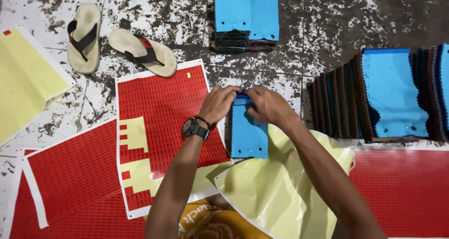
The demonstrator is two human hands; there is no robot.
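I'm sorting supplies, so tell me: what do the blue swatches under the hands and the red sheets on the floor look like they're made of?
Blue swatch stack: likely woven fabric, matte, judging by its zigzag-cut edges. Red sheet: probably sticker paper, slightly glossy, with small labels in rows and yellowish backing showing where some are gone.

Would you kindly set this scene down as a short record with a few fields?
Surface: stained floor
Left hand: fingers at the top edge of the blue swatch stack; wristwatch on the wrist
Right hand: gripping the same top edge
Beside the stack: red sticker sheet, partly peeled
Under the right forearm: yellow backing sheet
Further off: pair of sandals, more swatch stacks
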